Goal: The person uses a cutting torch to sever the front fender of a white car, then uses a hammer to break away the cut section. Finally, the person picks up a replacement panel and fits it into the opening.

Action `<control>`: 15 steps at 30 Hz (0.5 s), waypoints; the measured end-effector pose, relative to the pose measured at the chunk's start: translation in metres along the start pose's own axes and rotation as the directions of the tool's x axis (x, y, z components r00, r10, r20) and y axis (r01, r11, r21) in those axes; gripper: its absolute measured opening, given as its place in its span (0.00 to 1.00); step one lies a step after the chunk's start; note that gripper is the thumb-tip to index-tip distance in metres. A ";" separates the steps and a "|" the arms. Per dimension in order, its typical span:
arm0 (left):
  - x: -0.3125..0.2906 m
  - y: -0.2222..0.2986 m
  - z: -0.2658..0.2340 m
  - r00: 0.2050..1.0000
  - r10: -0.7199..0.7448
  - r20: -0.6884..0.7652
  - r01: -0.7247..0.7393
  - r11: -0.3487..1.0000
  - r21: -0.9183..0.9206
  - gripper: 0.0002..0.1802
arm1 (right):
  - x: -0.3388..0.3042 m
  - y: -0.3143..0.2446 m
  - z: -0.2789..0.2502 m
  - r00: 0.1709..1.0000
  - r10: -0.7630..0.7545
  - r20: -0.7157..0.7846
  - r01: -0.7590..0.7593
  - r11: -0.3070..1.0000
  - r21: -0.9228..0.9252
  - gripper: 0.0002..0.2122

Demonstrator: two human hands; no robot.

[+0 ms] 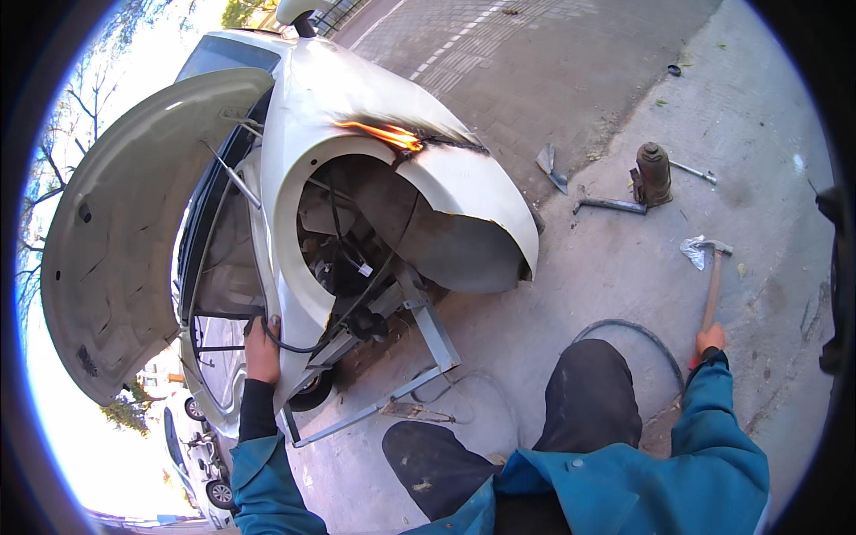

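Observation:
A hammer (712, 290) with a wooden handle is gripped in my right hand (709, 341), low over the concrete at right. Its head is beside a crumpled silvery-white scrap (693, 252). My left hand (261, 354) is closed over the front body edge of a pale car, beside a black cable (303, 348); some of its fingers are hidden. The car's fender (334, 94) bears an orange flame (390, 135) above the wheel arch, with blackened paint around it. No wheel fills the arch; wires and dark parts show inside.
The raised hood (116, 232) stands at left. A grey metal frame (432, 334) juts from the car toward my knees. At right are a rusty bottle jack (654, 176), a metal pipe (613, 206), a pointed flat blade (551, 168) and a black hose (642, 327). Another car (201, 455) stands lower left.

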State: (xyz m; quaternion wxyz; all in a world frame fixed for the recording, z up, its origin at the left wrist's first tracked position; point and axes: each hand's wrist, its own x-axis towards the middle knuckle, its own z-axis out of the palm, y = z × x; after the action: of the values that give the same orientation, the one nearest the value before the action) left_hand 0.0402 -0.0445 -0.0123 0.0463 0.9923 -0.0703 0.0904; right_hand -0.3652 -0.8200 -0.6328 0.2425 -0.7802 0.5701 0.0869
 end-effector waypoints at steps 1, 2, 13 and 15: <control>0.002 0.002 0.001 0.999 -0.032 0.018 0.032 0.999 -0.004 0.25 | 0.003 -0.005 -0.002 0.997 0.065 0.031 -0.067 0.996 0.062 0.20; 0.003 0.004 0.005 1.000 0.003 0.016 -0.002 1.000 -0.025 0.25 | 0.001 -0.016 0.000 0.991 0.078 0.111 -0.097 0.979 0.178 0.21; 0.000 0.012 0.002 0.998 0.009 -0.055 -0.012 0.998 -0.056 0.27 | -0.051 -0.180 0.011 0.953 -0.301 -0.023 0.300 0.954 -0.027 0.32; -0.003 0.012 0.001 0.998 0.022 -0.052 -0.026 0.996 -0.081 0.27 | -0.043 -0.211 0.018 0.932 -0.361 0.025 0.362 0.931 -0.058 0.31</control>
State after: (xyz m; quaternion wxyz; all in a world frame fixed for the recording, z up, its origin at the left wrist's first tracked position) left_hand 0.0359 -0.0560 -0.0124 0.0876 0.9861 -0.0846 0.1134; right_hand -0.1809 -0.7262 -0.5717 0.2341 -0.8781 0.4123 0.0635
